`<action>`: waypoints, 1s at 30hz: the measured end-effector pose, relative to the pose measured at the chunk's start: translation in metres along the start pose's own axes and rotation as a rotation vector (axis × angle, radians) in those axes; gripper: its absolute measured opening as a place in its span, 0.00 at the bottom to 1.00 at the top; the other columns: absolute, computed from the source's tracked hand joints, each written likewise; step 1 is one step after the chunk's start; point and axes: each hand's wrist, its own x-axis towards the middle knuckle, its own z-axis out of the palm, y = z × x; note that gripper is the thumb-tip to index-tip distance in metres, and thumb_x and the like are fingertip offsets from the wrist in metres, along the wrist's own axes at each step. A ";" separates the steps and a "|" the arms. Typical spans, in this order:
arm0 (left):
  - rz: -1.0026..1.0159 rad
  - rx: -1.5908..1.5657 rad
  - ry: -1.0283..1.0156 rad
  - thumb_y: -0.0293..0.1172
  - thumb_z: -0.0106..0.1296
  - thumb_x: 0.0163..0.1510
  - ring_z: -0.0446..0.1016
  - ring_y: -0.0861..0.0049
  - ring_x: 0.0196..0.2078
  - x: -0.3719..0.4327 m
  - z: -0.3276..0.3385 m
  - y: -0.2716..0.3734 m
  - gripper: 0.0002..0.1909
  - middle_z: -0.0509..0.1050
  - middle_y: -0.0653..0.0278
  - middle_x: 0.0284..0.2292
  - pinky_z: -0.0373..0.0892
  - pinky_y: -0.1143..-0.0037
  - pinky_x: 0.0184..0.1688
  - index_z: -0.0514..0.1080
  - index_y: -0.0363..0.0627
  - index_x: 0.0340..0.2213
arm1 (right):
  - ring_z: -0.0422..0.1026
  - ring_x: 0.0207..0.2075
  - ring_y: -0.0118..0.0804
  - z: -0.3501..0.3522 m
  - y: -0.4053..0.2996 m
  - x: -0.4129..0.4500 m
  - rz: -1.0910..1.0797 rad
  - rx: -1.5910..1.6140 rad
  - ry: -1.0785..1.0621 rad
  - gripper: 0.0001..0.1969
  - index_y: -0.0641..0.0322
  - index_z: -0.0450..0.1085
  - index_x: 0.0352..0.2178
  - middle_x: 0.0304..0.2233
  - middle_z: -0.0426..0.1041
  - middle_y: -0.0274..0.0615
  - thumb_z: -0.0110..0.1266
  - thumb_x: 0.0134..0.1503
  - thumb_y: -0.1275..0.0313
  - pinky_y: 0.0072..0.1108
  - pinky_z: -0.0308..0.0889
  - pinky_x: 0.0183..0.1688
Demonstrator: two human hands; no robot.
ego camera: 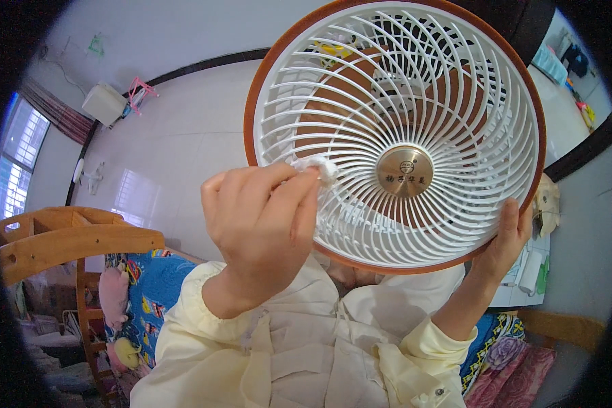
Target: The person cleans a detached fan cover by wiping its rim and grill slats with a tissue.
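Note:
A round electric fan head (306, 120) with a white swirled grille and a brown rim faces me, tilted, above my lap. Brown blades (339, 97) show through the bars. At the grille's middle sits a gold-coloured badge (405, 171) bearing writing. My left hand (262, 224) pinches a crumpled white wad (322, 168), tissue or cloth, against the bars left of the badge. On the lower right, my right hand (507, 245) grips the fan's rim, thumb in front and the other fingers largely hidden behind it.
A wooden bed rail (86, 245) rises at the left, beside a blue patterned bed cover (166, 278) and a pink plush toy (115, 296). To the right stands a white-topped table (517, 298). A white bin-like box (103, 103) is by the far wall.

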 end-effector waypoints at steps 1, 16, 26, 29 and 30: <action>0.000 0.010 0.019 0.24 0.62 0.38 0.69 0.76 0.29 -0.003 -0.001 -0.003 0.09 0.73 0.72 0.26 0.58 0.74 0.38 0.75 0.47 0.26 | 0.74 0.41 0.32 0.000 0.000 0.000 -0.001 0.000 -0.002 0.22 0.70 0.64 0.49 0.43 0.73 0.45 0.53 0.58 0.65 0.22 0.70 0.45; -0.227 0.005 -0.030 0.22 0.61 0.37 0.71 0.74 0.28 -0.036 -0.010 -0.014 0.08 0.75 0.68 0.25 0.58 0.74 0.36 0.75 0.45 0.23 | 0.73 0.42 0.33 -0.010 0.004 0.004 -0.057 -0.089 -0.075 0.20 0.70 0.63 0.51 0.45 0.72 0.45 0.47 0.61 0.66 0.22 0.70 0.45; -0.072 -0.133 0.012 0.24 0.62 0.37 0.71 0.70 0.31 -0.007 0.002 0.019 0.10 0.75 0.69 0.27 0.62 0.72 0.34 0.75 0.48 0.26 | 0.73 0.44 0.34 -0.001 -0.001 0.001 0.044 0.048 -0.029 0.22 0.69 0.61 0.52 0.47 0.71 0.46 0.49 0.59 0.68 0.23 0.69 0.46; -0.030 -0.148 0.036 0.26 0.63 0.36 0.71 0.71 0.30 0.002 0.020 0.029 0.11 0.74 0.71 0.27 0.62 0.71 0.34 0.76 0.48 0.27 | 0.73 0.44 0.34 -0.002 0.000 0.002 0.027 0.045 -0.025 0.22 0.70 0.61 0.52 0.47 0.71 0.46 0.49 0.59 0.68 0.23 0.69 0.46; -0.005 -0.117 0.063 0.26 0.63 0.36 0.70 0.72 0.30 0.003 0.025 0.031 0.11 0.73 0.72 0.27 0.62 0.71 0.33 0.77 0.49 0.27 | 0.73 0.44 0.34 -0.002 0.000 0.002 0.014 0.055 -0.025 0.22 0.70 0.61 0.52 0.47 0.71 0.45 0.49 0.59 0.68 0.23 0.69 0.46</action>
